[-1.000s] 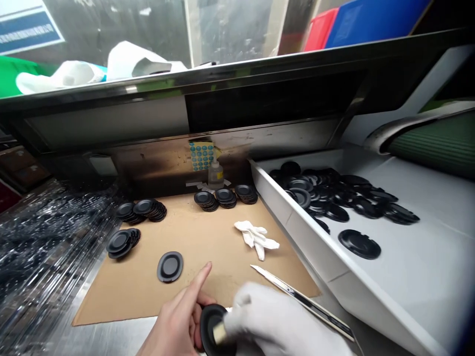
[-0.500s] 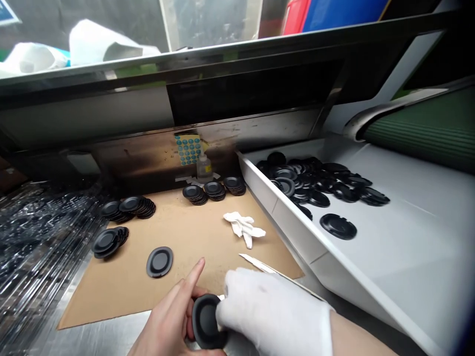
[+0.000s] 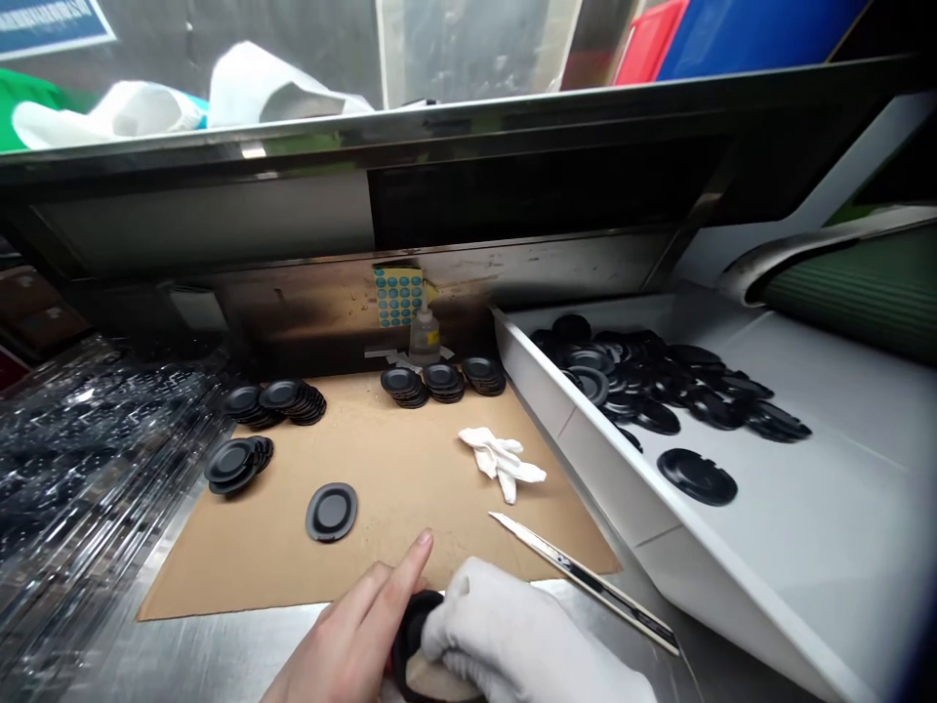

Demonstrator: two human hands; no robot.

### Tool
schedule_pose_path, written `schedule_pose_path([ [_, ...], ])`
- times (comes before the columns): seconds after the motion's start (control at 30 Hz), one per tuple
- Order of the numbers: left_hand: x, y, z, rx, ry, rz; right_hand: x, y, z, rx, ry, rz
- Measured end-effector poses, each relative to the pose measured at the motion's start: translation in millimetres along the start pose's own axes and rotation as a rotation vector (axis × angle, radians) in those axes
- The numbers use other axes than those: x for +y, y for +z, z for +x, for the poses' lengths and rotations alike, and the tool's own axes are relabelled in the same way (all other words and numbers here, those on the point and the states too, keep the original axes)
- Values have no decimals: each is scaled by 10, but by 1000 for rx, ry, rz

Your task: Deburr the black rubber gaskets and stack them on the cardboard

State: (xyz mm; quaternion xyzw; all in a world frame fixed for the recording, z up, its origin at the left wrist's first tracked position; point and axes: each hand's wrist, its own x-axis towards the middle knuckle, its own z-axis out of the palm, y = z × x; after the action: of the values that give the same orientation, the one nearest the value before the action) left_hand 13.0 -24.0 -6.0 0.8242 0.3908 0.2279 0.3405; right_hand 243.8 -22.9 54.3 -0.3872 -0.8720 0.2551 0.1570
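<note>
At the bottom centre, my bare left hand (image 3: 358, 635) is wrapped round the edge of a black round part (image 3: 412, 630), its index finger pointing up. My right hand (image 3: 512, 625), in a white glove with a bare fingertip showing, presses its bent fingers onto the face of the same part and hides much of it. One more black disc (image 3: 332, 512) lies flat on the brown cardboard (image 3: 395, 459), up and left of my hands. A crumpled white glove (image 3: 502, 462) rests on the cardboard, and a craft knife (image 3: 586, 581) lies right of my gloved hand.
Stacks of black discs stand at the cardboard's left (image 3: 232, 464) and back (image 3: 443, 381). A white tray (image 3: 791, 508) on the right holds a pile of black parts. Clear plastic trays (image 3: 95, 439) fill the left. A small bottle (image 3: 425, 337) stands at the back.
The view has shifted, so the scene sits further right and the whole knife shows. My gloved fingers have moved over the face of the black part, which is now more covered.
</note>
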Motion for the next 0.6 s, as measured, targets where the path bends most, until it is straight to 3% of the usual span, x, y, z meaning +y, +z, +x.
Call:
schedule_pose_path([
  [0.13,22,-12,6,-20,-15,34,-50,-251,-117,166,36,-73],
  [0.2,25,-5,-2,-16,-13,38,-29,-289,-94,78,-19,-170],
  [0.3,18,17,-17,-25,-7,24,-9,-138,61,-67,-91,-163],
  [0.43,-10,43,-9,-1,3,-6,-78,68,158,-51,-69,-68],
  [0.5,-30,41,17,26,-46,-66,-99,23,71,41,-28,9],
  [0.6,-61,19,73,15,-159,-232,-53,-146,-98,315,114,119],
])
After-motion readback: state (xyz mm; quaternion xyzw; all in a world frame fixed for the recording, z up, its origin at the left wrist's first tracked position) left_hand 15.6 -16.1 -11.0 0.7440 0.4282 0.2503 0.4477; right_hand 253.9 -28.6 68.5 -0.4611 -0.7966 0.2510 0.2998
